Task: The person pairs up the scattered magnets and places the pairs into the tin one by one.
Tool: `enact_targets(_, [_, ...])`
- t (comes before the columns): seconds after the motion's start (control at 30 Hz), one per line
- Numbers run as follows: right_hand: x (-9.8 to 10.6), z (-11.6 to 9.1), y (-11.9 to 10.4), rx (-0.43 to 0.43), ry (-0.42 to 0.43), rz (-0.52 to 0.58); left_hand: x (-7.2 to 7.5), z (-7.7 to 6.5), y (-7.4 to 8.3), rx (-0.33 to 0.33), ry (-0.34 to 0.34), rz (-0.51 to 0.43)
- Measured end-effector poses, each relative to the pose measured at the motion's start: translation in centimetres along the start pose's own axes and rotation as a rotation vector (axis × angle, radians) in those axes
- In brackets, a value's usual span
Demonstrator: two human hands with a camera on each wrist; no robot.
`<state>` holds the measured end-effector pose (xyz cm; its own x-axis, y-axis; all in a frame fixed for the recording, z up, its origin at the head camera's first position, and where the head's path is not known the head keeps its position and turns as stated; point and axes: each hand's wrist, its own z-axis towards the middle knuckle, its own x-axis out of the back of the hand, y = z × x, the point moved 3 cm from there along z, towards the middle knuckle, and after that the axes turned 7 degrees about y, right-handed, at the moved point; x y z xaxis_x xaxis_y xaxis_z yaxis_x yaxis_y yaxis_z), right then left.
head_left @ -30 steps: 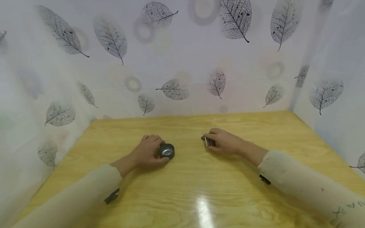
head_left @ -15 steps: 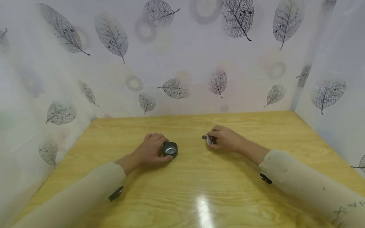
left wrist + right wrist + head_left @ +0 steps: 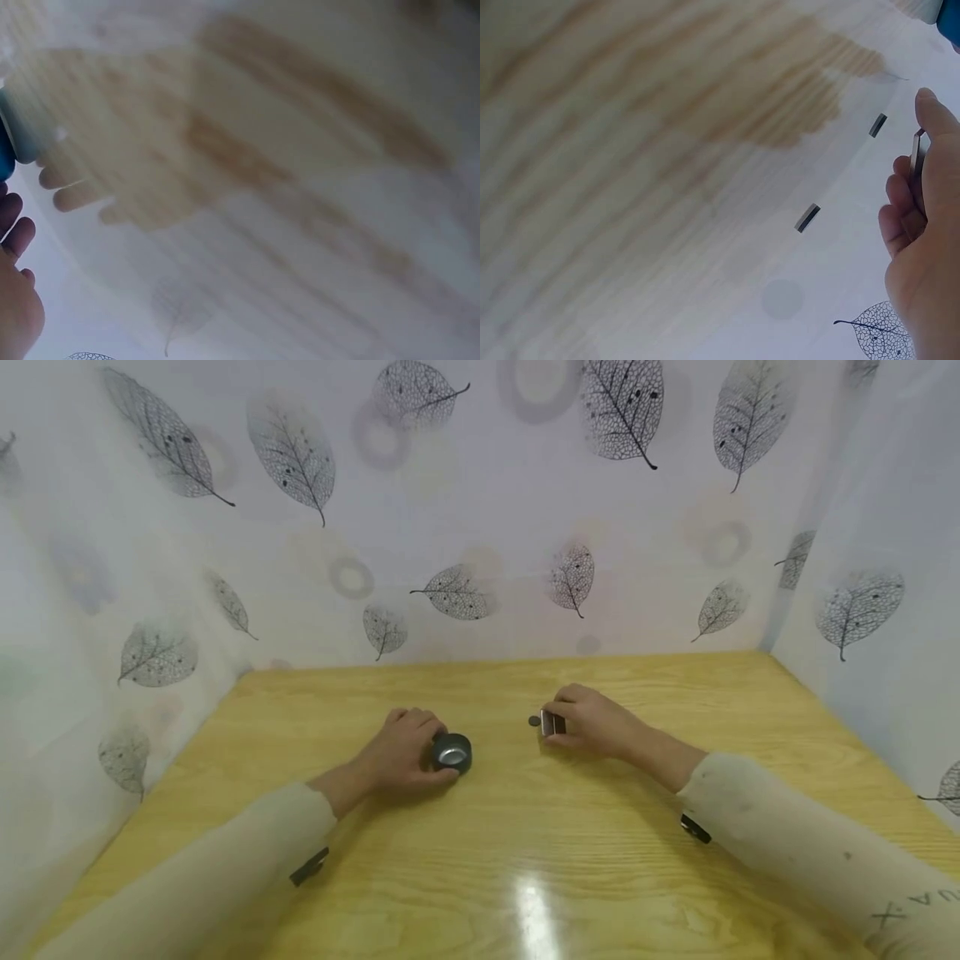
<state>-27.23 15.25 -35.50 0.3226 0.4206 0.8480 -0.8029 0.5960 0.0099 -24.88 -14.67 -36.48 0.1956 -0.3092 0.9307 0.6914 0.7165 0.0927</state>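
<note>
My left hand (image 3: pixel 401 752) grips a dark, round, cup-like container (image 3: pixel 453 753) by its side, with a silvery hollow facing up. In the left wrist view only its blue side (image 3: pixel 6 146) shows at the left edge. To the right, my right hand (image 3: pixel 592 720) pinches a small rectangular piece (image 3: pixel 553 723), silvery and dark, between thumb and fingers. Its thin metallic edge (image 3: pixel 916 156) shows in the right wrist view, the rest behind the hand. A small dark disc (image 3: pixel 534 721) lies just left of that piece.
A glossy wood-grain table (image 3: pixel 480 860) spreads beneath both hands. Pale leaf-print sheeting (image 3: pixel 480 510) rises behind it and at both sides. Two small dark-and-grey pieces, a farther one (image 3: pixel 878 125) and a nearer one (image 3: pixel 808 217), show in the right wrist view.
My left hand has shifted a little to the right with the round container. The right hand has moved slightly away from me, and its rectangular piece now stands more upright.
</note>
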Motion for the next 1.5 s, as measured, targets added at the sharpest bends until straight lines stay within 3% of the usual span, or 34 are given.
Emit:
enact_targets(0.4, [-0.5, -0.2, 0.2, 0.005, -0.004, -0.036, -0.2, -0.1, 0.1, -0.001, -0.006, -0.015])
enact_targets(0.63, [-0.4, 0.1, 0.3, 0.026, 0.023, -0.010, -0.4, 0.1, -0.1, 0.014, -0.017, 0.001])
enact_targets(0.93, [-0.5, 0.6, -0.2, 0.005, -0.007, 0.027, -0.4, 0.5, 0.3, 0.008, -0.008, -0.024])
enact_targets(1.5, [-0.9, 1.1, -0.9, 0.047, -0.046, -0.070, -0.8, 1.5, 0.6, 0.002, -0.026, -0.008])
